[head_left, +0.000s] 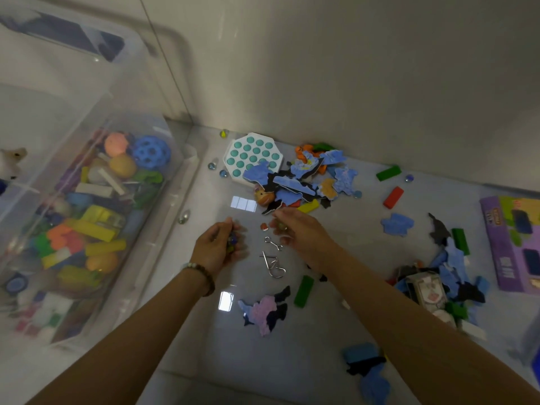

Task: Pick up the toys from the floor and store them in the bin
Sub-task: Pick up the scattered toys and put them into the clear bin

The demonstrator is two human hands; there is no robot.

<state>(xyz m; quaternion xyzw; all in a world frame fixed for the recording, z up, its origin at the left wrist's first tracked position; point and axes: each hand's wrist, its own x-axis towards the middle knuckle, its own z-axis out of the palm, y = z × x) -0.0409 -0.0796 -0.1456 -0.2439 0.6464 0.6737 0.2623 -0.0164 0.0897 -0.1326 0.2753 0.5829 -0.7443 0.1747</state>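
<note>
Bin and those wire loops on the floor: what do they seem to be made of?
Bin: seemingly clear, glossy plastic; the toys show through its wall. Wire loops: likely bare metal; thin, silvery and shiny.

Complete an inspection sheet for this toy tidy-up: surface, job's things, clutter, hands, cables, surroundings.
Surface: glossy pale floor, showing light reflections.
Job's things: clear bin at left, already holding many toys; still on the floor are a pop-it board, puzzle pieces, a green block, a red block and wire puzzles.
Clutter: purple box at the right edge.
Hands: left hand grips marbles; right hand pinches a small round toy.
Cables: nothing seen.
Surroundings: plain pale wall meeting the floor behind the toys.
</note>
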